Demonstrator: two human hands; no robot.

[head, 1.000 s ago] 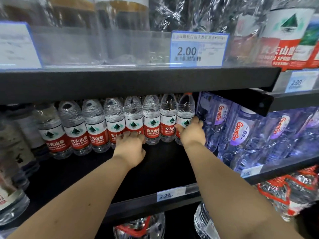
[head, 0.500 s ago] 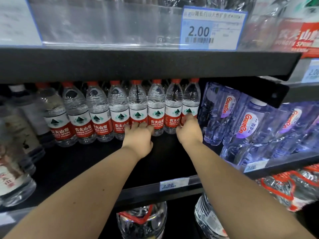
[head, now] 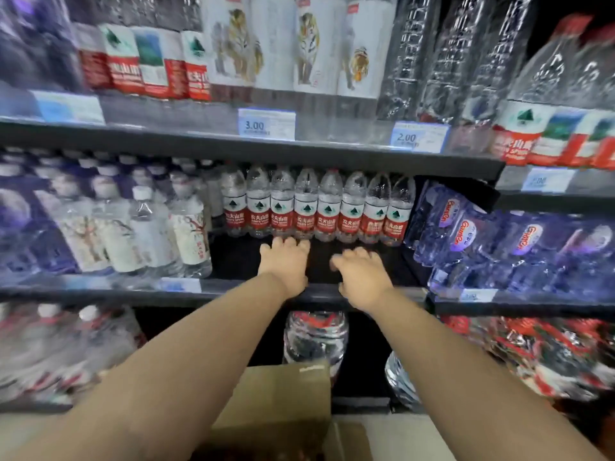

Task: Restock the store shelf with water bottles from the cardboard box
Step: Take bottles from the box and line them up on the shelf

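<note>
A row of several red-labelled water bottles (head: 316,207) stands upright at the back of the black middle shelf (head: 233,257). My left hand (head: 284,261) hovers palm down just in front of the row, fingertips near the bottle bases, holding nothing. My right hand (head: 361,274) is a little nearer the shelf's front edge, fingers spread and empty, apart from the bottles. A cardboard box (head: 283,394) flap shows low in the middle, below my arms; its inside is hidden.
White-labelled bottles (head: 186,234) crowd the shelf at left, blue-wrapped bottle packs (head: 482,241) at right. The upper shelf (head: 253,151) carries price tags and tall bottles. Large jugs (head: 314,337) and shrink-wrapped packs fill the bottom shelf.
Both hands have let go of the red-labelled bottles and drawn back toward the shelf's front edge. The camera has pulled back and up, showing more shelves and the box.
</note>
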